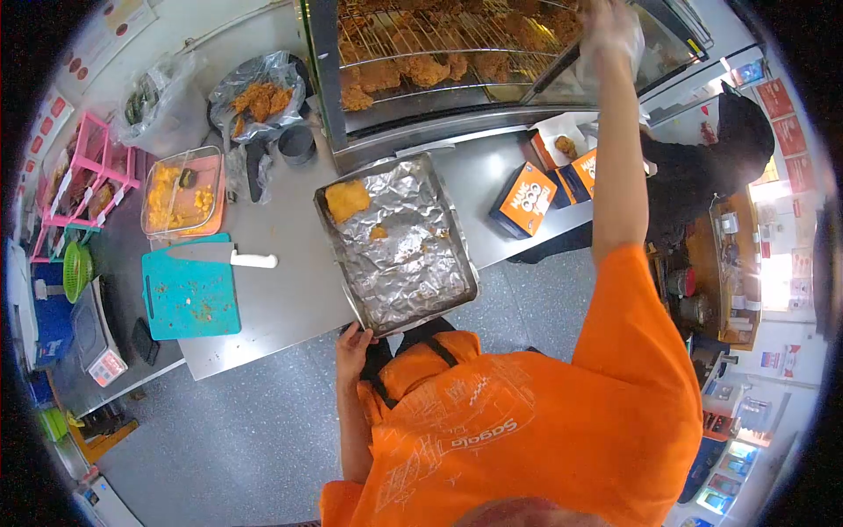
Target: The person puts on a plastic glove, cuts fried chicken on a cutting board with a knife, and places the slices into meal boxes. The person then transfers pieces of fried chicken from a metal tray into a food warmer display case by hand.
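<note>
My left hand (353,350) is closed on the near corner of a metal tray (471,263), which is lined with crumpled foil. One flat breaded piece (348,201) and a few crumbs lie on that foil. In a clear plastic glove, my right hand (612,39) is stretched up to the glass door (580,83) of a food warmer (386,132). Its fingers are partly cut off and smeared at the top, so I cannot make out a grip. Fried chicken pieces (428,69) sit on wire racks inside the warmer.
Orange and black boxes (527,200) stand right of the tray; one open box (551,136) holds a fried piece. To the left are a teal cutting board (190,294), a knife (224,256), a container of yellow food (183,193) and a bowl of fried chicken (263,101). A person in black (694,167) is at right.
</note>
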`<state>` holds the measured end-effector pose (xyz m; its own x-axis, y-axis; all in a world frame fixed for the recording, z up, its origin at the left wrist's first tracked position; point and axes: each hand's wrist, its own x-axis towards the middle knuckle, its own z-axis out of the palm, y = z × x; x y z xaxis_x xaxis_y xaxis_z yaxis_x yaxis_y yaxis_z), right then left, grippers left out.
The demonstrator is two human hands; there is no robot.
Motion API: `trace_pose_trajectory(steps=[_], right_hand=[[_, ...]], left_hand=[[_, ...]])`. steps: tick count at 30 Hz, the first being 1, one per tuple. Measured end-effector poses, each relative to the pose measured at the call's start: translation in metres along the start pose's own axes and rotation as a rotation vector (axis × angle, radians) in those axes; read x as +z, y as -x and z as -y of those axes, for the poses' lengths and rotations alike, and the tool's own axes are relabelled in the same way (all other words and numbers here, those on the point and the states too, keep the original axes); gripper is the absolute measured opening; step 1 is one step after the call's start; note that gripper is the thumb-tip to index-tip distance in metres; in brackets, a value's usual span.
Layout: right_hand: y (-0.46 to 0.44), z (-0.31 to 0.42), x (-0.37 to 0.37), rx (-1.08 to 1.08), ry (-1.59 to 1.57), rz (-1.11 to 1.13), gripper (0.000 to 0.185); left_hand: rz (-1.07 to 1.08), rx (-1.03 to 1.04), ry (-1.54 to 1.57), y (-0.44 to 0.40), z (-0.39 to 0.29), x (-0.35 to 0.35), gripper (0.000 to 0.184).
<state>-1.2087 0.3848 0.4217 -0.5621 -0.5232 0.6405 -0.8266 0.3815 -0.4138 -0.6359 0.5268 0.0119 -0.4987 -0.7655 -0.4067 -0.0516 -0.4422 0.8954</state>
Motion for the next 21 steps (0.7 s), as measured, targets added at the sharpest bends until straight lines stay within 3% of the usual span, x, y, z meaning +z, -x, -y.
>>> trace_pose_trajectory(steps=[4,8,11,14,15,16,18,19,20,21], right_hand=[[-0.047,-0.008,0.025,-0.170,0.310,0.098,0.038],[-0.060,-0.019,0.034,-0.247,0.402,0.092,0.036],[-0.035,-0.015,0.024,-0.267,0.345,-0.089,0.035],[0.064,0.021,0.031,-0.264,0.115,-0.321,0.034],[0.110,0.038,0.044,-0.195,-0.013,-0.245,0.033],[0.155,0.048,0.064,0.043,-0.316,-0.030,0.033],[0.241,0.060,0.120,-0.021,-0.037,0.520,0.033],[0.286,0.072,0.150,0.076,-0.258,0.777,0.036],[0.320,0.095,0.158,-0.238,-0.019,0.876,0.039],[0.363,0.097,0.184,-0.375,-0.146,0.768,0.057]], left_hand=[[-0.032,-0.051,0.001,0.001,-0.002,0.005,0.023],[-0.065,-0.058,0.009,0.005,-0.015,0.013,0.024],[-0.067,-0.043,0.011,0.004,-0.019,0.015,0.024],[-0.063,-0.066,0.031,0.008,-0.023,0.016,0.024],[-0.059,-0.069,0.001,0.007,-0.019,0.016,0.025],[-0.050,-0.075,-0.037,0.011,-0.015,0.013,0.025],[-0.060,-0.077,-0.055,0.013,-0.003,0.010,0.031],[-0.059,-0.074,-0.064,0.012,0.000,0.010,0.035],[-0.065,-0.080,-0.071,0.018,0.003,0.008,0.035],[-0.063,-0.080,-0.078,0.024,0.007,0.005,0.036]])
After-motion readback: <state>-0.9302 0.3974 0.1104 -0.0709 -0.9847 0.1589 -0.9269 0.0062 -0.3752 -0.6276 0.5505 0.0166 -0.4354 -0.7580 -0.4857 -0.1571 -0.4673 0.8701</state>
